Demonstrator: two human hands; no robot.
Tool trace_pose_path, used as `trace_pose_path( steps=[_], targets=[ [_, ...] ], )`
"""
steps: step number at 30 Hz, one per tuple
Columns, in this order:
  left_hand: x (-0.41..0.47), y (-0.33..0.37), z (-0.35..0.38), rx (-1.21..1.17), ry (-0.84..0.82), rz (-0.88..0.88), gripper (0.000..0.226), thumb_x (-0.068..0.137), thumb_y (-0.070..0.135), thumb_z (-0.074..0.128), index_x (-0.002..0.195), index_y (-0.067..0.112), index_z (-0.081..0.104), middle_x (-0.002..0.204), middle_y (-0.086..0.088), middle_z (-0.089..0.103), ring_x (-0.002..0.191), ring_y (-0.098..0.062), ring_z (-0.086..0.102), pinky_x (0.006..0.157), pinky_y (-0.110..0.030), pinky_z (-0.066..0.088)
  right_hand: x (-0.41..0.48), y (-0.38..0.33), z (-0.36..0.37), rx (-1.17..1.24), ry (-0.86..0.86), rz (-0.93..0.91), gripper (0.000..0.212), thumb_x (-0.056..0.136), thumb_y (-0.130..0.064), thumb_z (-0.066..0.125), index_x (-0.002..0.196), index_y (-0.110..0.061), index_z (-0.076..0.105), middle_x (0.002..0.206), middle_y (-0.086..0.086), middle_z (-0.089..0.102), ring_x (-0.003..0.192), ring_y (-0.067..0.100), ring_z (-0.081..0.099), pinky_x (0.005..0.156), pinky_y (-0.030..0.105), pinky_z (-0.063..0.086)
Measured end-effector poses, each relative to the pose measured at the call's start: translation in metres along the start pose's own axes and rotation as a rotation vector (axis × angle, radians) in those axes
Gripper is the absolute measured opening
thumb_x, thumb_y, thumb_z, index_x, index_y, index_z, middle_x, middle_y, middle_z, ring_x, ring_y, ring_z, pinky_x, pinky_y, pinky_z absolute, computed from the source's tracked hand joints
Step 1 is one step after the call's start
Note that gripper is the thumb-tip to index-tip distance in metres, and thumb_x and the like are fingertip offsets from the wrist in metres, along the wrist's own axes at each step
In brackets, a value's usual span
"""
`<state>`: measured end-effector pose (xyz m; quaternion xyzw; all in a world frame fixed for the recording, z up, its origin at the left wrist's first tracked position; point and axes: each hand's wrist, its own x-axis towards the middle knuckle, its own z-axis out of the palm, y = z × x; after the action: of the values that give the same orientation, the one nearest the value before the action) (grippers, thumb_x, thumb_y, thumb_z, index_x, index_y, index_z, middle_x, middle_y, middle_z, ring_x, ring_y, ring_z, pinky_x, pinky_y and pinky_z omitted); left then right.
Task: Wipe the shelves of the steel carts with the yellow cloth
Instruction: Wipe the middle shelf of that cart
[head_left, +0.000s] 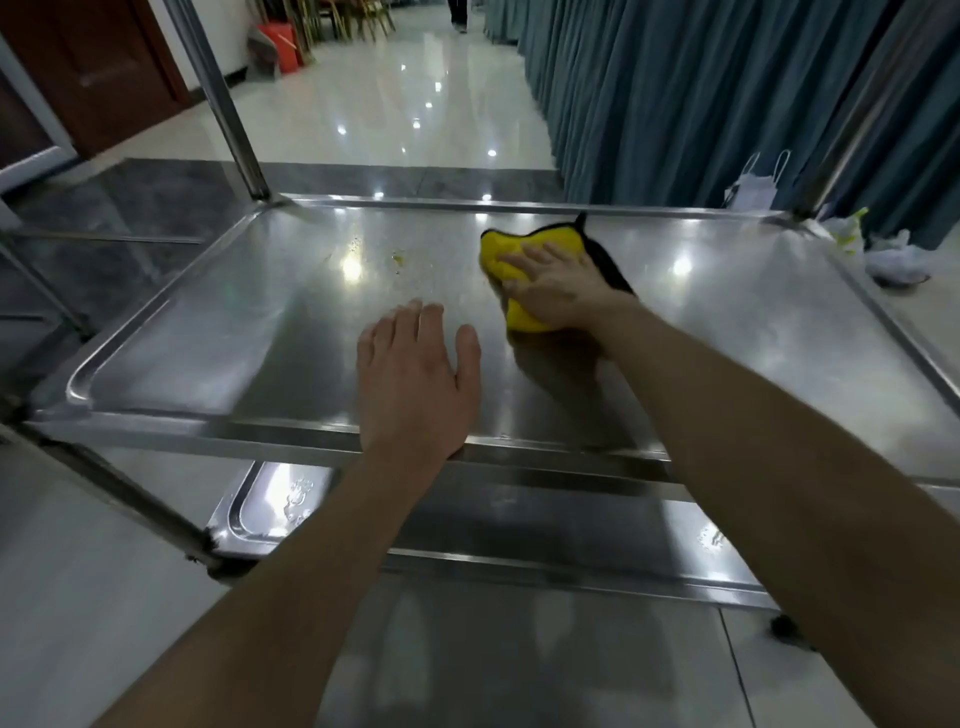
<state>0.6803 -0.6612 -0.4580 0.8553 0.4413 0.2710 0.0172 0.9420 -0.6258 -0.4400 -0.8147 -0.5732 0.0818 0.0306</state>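
The cloth (548, 240), yellow with a black edge, is lying bunched on the upper shelf (234, 322) of the cart, toward the far rim and a little right of the middle. The right hand (556, 291) is pressing down on it, palm flat, fingers straight and slightly apart, pointing left across the yellow fabric. The black edge is showing behind the hand, and a yellow fold is sticking out below the thumb.

To the left of the cloth, a few yellowish spots (397, 258) are sitting on the steel, apart from the fabric. The left hand (415, 374) is resting flat on the shelf near the front rim, fingers straight and close together, thumb standing off to the right; it is holding nothing and is not touching the cloth.

Below, a lower shelf (270, 501) is showing drops of water. A steel post (228, 104) is rising from the far left corner.

Beyond the cart, a glossy floor (415, 104) is reflecting ceiling lights, and a blue-grey curtain (675, 93) is hanging along the right. A face mask (753, 189) and crumpled bags (893, 260) are lying on the floor by the curtain.
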Motion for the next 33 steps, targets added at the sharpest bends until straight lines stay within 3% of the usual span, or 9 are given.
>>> trace_pose_path(
  steps=[4, 9, 13, 17, 22, 27, 33],
  targets=[
    [-0.001, 0.000, 0.000, -0.013, 0.110, -0.040, 0.057, 0.112, 0.044, 0.031, 0.139, 0.006, 0.064, 0.142, -0.016, 0.066, 0.133, -0.037, 0.057, 0.118, -0.052, 0.038, -0.092, -0.030, 0.021, -0.008, -0.019, -0.134, 0.066, 0.101, -0.073, 0.014, 0.164, -0.055, 0.006, 0.177, -0.015, -0.003, 0.164, 0.019, -0.006, 0.131, 0.057, -0.002],
    [0.002, -0.007, -0.014, -0.227, 0.123, -0.107, 0.045, 0.111, 0.038, 0.048, 0.136, 0.005, 0.064, 0.136, -0.014, 0.067, 0.131, -0.036, 0.058, 0.116, -0.053, 0.041, -0.161, -0.035, 0.026, 0.007, -0.011, -0.259, 0.070, 0.101, -0.080, 0.013, 0.165, -0.053, 0.003, 0.176, -0.018, -0.005, 0.163, 0.013, -0.008, 0.132, 0.051, -0.004],
    [0.018, -0.055, -0.026, -0.018, 0.017, -0.149, 0.051, 0.108, 0.047, 0.045, 0.141, 0.010, 0.062, 0.145, -0.013, 0.063, 0.136, -0.035, 0.052, 0.120, -0.051, 0.034, -0.164, -0.034, 0.025, 0.033, 0.008, -0.183, 0.079, 0.097, -0.083, 0.018, 0.166, -0.050, -0.003, 0.177, -0.008, -0.010, 0.163, 0.017, -0.015, 0.132, 0.052, -0.005],
    [0.018, -0.096, -0.028, 0.105, -0.124, -0.243, 0.064, 0.109, 0.055, 0.035, 0.152, 0.011, 0.050, 0.163, -0.015, 0.045, 0.155, -0.035, 0.035, 0.130, -0.058, 0.019, -0.152, -0.041, 0.032, -0.027, 0.008, -0.120, 0.066, 0.103, -0.075, 0.012, 0.164, -0.054, -0.001, 0.178, -0.001, -0.011, 0.164, 0.021, -0.014, 0.131, 0.054, -0.007],
    [0.016, -0.094, -0.023, 0.070, -0.079, -0.185, 0.061, 0.109, 0.054, 0.037, 0.152, 0.013, 0.051, 0.164, -0.015, 0.046, 0.156, -0.033, 0.036, 0.131, -0.055, 0.019, -0.101, -0.053, 0.031, 0.011, 0.014, -0.035, 0.065, 0.102, -0.074, 0.010, 0.163, -0.056, 0.000, 0.178, -0.003, -0.009, 0.164, 0.021, -0.011, 0.130, 0.055, -0.009],
    [0.011, -0.095, -0.022, 0.074, -0.029, -0.156, 0.056, 0.111, 0.049, 0.037, 0.149, 0.011, 0.052, 0.160, -0.014, 0.050, 0.152, -0.032, 0.040, 0.128, -0.053, 0.023, 0.010, -0.070, 0.023, 0.044, 0.027, 0.007, 0.071, 0.096, -0.077, 0.011, 0.163, -0.056, 0.005, 0.178, 0.002, -0.005, 0.164, 0.026, -0.008, 0.129, 0.058, -0.009],
    [0.009, -0.094, -0.019, 0.055, -0.012, -0.143, 0.062, 0.108, 0.051, 0.021, 0.152, 0.015, 0.048, 0.161, -0.009, 0.048, 0.153, -0.026, 0.039, 0.130, -0.051, 0.023, 0.132, -0.106, 0.006, 0.006, -0.029, -0.044, 0.070, 0.099, -0.074, 0.017, 0.164, -0.052, 0.008, 0.178, 0.002, -0.003, 0.164, 0.029, -0.005, 0.128, 0.063, -0.006]
  ],
)
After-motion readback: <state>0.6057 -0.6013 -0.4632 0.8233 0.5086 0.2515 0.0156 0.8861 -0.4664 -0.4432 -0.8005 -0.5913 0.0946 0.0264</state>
